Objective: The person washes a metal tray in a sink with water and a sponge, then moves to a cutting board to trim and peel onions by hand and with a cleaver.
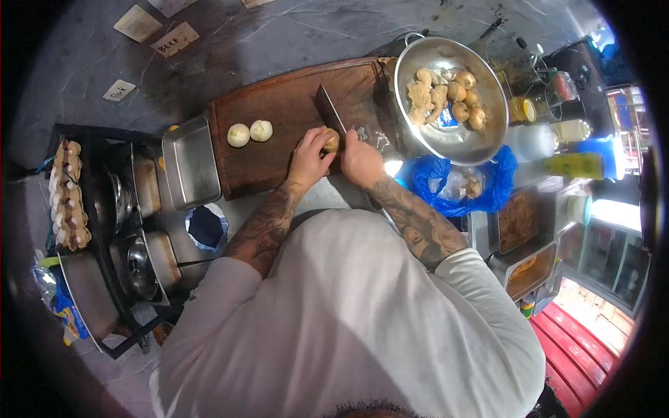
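My left hand (311, 159) is closed around a brown-skinned onion (332, 141) and holds it on the wooden cutting board (279, 97), near the board's front edge. In my right hand (362, 161) is a knife (327, 108) with a wide blade. The blade points away from me and lies right beside the onion; whether it touches the skin I cannot tell. Two peeled pale onions (238, 135) sit together on the left part of the board. My fingers hide the knife's handle and part of the held onion.
A steel bowl (496, 139) with onions and ginger stands right of the board, above a blue plastic bag (432, 171). Left are a steel tray (190, 164) and egg cartons (70, 195). Bottles (575, 166) crowd the far right. Some clear plastic (376, 141) lies beside my right hand.
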`<move>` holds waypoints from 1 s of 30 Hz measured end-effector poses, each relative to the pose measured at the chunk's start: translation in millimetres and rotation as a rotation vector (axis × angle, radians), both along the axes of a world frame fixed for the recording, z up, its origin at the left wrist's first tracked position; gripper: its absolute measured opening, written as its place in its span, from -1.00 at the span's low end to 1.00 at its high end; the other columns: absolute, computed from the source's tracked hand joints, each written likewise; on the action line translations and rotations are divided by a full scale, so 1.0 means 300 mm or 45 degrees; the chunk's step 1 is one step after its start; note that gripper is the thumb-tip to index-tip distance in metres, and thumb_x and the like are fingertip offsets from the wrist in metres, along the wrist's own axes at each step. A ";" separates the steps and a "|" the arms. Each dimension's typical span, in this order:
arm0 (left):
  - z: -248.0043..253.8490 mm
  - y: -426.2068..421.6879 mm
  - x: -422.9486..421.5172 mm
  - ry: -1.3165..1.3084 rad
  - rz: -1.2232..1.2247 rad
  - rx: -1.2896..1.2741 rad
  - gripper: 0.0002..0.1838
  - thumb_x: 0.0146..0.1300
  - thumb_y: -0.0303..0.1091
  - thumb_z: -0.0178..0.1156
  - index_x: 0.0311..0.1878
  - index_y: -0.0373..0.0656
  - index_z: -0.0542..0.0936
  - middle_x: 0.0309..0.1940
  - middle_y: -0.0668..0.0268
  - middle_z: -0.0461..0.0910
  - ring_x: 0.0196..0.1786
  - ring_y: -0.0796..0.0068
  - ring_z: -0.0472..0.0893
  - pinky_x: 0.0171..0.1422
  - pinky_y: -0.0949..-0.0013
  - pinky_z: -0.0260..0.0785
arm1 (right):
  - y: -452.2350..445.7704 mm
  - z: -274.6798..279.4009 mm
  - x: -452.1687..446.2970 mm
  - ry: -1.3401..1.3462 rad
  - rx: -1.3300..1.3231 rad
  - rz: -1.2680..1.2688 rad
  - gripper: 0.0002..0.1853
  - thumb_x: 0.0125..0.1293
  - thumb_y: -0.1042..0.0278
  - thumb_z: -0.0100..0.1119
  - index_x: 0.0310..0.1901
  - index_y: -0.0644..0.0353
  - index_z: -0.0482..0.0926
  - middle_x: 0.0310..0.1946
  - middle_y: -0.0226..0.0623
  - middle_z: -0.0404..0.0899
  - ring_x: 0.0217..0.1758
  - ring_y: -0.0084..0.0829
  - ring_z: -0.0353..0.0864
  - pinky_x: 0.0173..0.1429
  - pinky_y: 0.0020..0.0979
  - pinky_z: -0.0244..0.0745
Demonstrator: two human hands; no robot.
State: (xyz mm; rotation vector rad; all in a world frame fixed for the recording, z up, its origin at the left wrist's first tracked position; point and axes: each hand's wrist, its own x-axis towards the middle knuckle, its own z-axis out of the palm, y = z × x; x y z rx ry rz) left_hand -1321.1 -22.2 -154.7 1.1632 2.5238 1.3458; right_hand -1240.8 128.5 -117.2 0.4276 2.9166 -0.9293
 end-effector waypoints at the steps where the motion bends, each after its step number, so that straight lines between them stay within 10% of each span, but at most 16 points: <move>1: 0.006 0.004 0.002 0.006 -0.002 0.004 -0.47 0.07 -0.44 0.41 0.17 -0.13 0.57 0.18 0.11 0.50 0.24 0.00 0.53 0.28 0.11 0.45 | 0.002 -0.003 0.005 0.005 -0.010 -0.022 -0.74 0.34 0.34 0.07 -0.10 0.34 0.30 -0.41 0.23 0.65 -0.29 0.27 0.68 -0.17 0.18 0.56; 13: 0.149 0.075 -0.034 -0.011 0.109 -0.282 -0.55 -0.04 -0.40 0.43 -0.02 -0.21 0.58 0.09 0.04 0.48 0.19 -0.12 0.46 0.25 -0.01 0.39 | 0.004 -0.017 0.008 -0.007 -0.080 -0.160 -0.75 0.32 0.38 0.02 -0.07 0.34 0.32 -0.38 0.30 0.64 -0.25 0.31 0.67 -0.11 0.20 0.56; 19: 0.196 0.127 -0.076 -0.067 0.001 -0.934 -0.37 -0.02 -0.33 0.44 0.19 -0.23 0.56 0.09 -0.01 0.56 0.20 -0.14 0.53 0.26 0.01 0.42 | 0.006 0.001 0.009 -0.018 -0.075 -0.155 -0.77 0.34 0.39 -0.04 -0.07 0.35 0.34 -0.35 0.31 0.65 -0.24 0.30 0.68 -0.09 0.18 0.56; 30: -0.016 0.001 -0.130 -0.906 0.009 0.065 -0.40 0.07 -0.64 0.41 0.23 -0.33 0.49 0.04 0.24 0.65 0.07 0.44 0.66 0.18 0.38 0.53 | 0.024 -0.010 0.009 -0.046 -0.097 -0.114 -0.77 0.37 0.40 -0.09 -0.05 0.37 0.37 -0.31 0.31 0.66 -0.17 0.30 0.68 -0.03 0.17 0.56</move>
